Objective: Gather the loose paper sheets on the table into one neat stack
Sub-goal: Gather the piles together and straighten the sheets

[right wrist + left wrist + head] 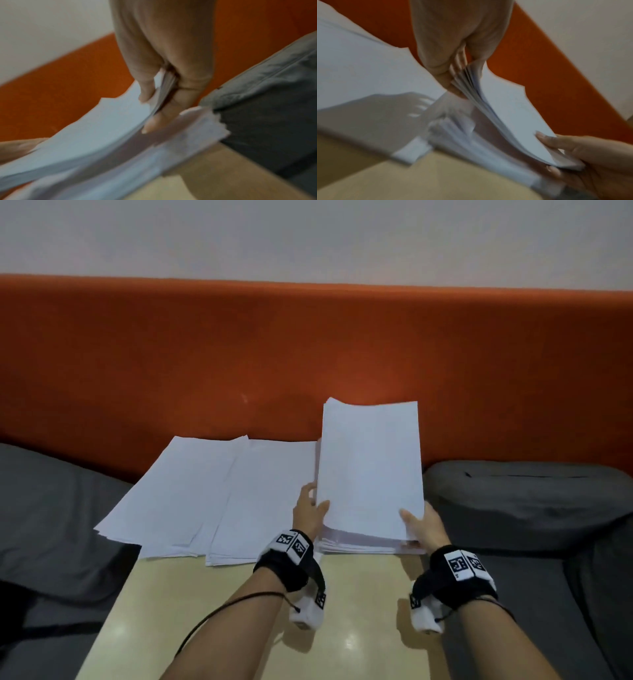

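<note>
Lifted sheaf (370, 470) edges in both hands

Head camera: high, faces forward-down over table (219, 628) toward far orange backrest (239, 354). Left wrist camera: close, looks along left hand (453, 40). Right wrist camera: close, along right hand (163, 47). All share held paper bundle (370, 474).

Light is dim and even from overhead, with soft glare spots on the table (349, 642) below the held paper stack (370, 474). Both wrist views are motion-blurred; a hand's shadow (385, 112) falls left of the stack. The head view bows at its edges.
</note>
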The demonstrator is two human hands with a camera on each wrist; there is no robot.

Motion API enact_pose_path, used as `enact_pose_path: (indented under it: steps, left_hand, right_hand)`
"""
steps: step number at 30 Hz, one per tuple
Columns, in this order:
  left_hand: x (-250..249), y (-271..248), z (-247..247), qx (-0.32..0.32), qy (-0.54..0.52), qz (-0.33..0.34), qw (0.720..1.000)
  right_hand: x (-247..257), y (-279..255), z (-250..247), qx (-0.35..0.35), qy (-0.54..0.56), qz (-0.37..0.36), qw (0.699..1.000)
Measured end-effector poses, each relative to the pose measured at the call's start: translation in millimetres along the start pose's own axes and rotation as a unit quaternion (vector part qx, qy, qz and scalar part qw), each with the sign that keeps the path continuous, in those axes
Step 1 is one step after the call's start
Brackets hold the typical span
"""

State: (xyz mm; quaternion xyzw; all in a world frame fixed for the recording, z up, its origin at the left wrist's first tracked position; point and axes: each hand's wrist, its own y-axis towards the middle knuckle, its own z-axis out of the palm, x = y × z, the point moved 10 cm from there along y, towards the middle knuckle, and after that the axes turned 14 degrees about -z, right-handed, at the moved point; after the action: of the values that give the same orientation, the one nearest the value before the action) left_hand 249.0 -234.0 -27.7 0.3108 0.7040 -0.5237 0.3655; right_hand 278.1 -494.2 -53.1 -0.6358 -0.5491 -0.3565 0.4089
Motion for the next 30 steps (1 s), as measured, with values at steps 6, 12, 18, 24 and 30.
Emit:
enact_pose_path:
  steps: [6,12,18,24,30]
  left_hand:
    - [48.9,12.9,11.9,-0.003,0.000,-0.065,0.998]
    - [5.8,-6.0,20.6,0.025,0.020,0.020,0.999]
    - [10.5,6.6,26.7,0.094,0.092,-0.001,0.991]
    - [41.9,8.1,18.3,0.078,0.330,0.065,0.938]
    - [45.9,-4.0,20.0,0.100,0.411,0.118,0.899]
  right_hand:
    - [-36.9,19.1,7.6,0.057,-0.091,0.073,0.992]
    - [-21.9,16.5,-20.1,-0.004,0.020,0.066,0.998]
    - [-28.1,18.6,-21.5,-0.019,0.150,0.121,0.981]
    - [-37.7,14.7,-11.9,-0.023,0.195,0.148,0.969]
    - [-48.2,15.9,-4.7,-0.023,0.205,0.157,0.966]
